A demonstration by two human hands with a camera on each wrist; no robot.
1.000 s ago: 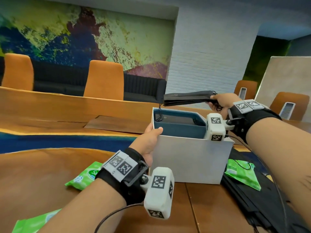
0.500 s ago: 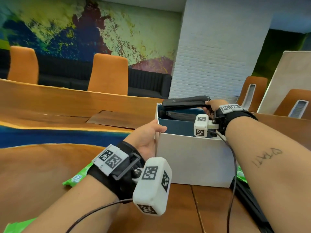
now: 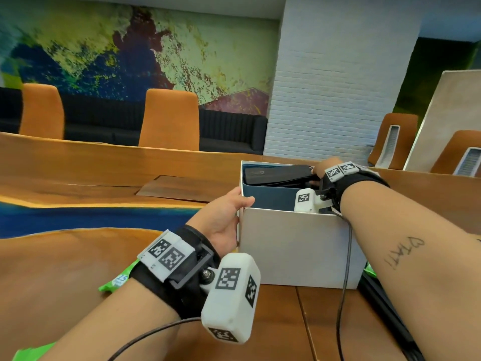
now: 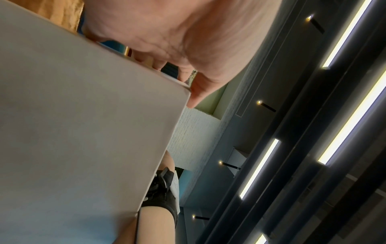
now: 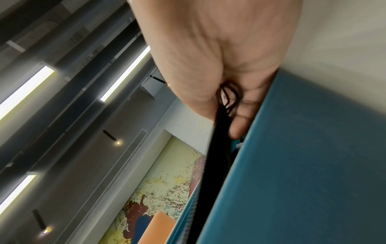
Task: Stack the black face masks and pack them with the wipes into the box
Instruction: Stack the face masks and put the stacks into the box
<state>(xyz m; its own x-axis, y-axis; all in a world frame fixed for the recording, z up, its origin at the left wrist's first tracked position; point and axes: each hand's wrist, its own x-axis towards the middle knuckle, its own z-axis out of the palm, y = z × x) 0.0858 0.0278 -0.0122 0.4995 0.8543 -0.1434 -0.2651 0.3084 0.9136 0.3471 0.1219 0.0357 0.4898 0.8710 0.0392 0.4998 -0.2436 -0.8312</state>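
Your wooden table (image 3: 65,269) still carries the white box (image 3: 299,246) with its teal lining, and the box sits where it did a second ago, though your head has come closer and the box now fills more of the head view. Your right arm has dropped: a second ago it held the stack of black face masks (image 3: 276,174) well above the rim, half a second ago the stack was level with the rim, and now it lies tilted inside the box, its far end near the back-left corner and its near end still raised. Your right hand (image 3: 324,170) keeps that near end pinched, thumb and fingers (image 5: 240,115) closed on the mask edge and its ear loops beside the teal inner wall. Your left hand (image 3: 223,220) has stayed on the box's left front corner, thumb hooked over the rim and palm against the side wall, so the fingers are curled on the box. A green wipes packet (image 3: 117,281) peeks out from behind your left wrist, where more of it showed earlier, and another green wipes packet (image 3: 31,354) lies at the lower left edge. More black masks (image 3: 385,308) lie on the table right of the box, half hidden by your right forearm.
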